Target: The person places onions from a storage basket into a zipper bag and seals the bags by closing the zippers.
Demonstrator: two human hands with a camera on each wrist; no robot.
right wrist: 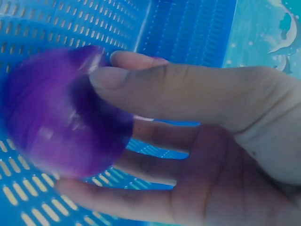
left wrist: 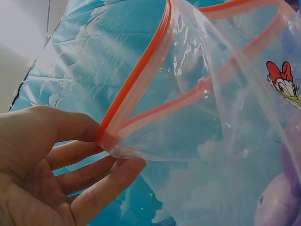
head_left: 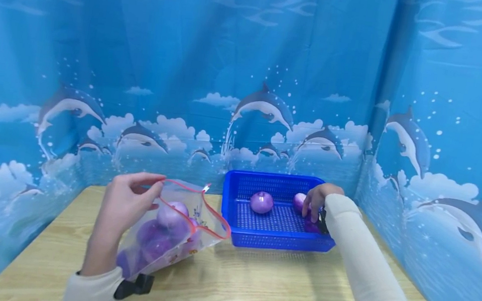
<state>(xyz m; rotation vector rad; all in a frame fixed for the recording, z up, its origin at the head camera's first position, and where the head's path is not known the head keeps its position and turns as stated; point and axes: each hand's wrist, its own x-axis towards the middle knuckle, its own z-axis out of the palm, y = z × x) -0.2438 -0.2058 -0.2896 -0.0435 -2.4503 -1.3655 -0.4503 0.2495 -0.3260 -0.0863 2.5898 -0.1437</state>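
Note:
My left hand (head_left: 128,199) pinches the orange-red zip edge of a clear zip bag (left wrist: 188,127) at one corner. The bag's mouth gapes open. Several purple onions (head_left: 157,243) lie inside it, and a cartoon duck print shows on its side. My right hand (head_left: 323,196) is inside the blue basket (head_left: 281,242), at its right end. In the right wrist view its thumb lies over a purple onion (right wrist: 51,117), with the fingers around the side and underneath. Another onion (head_left: 299,201) is just beside this hand, and one more onion (head_left: 261,203) sits farther left in the basket.
A light wood-grain table (head_left: 259,293) bears the bag and the basket. Blue curtains (head_left: 179,62) with dolphins and clouds stand behind and on both sides. Dark straps (head_left: 134,286) are at both wrists.

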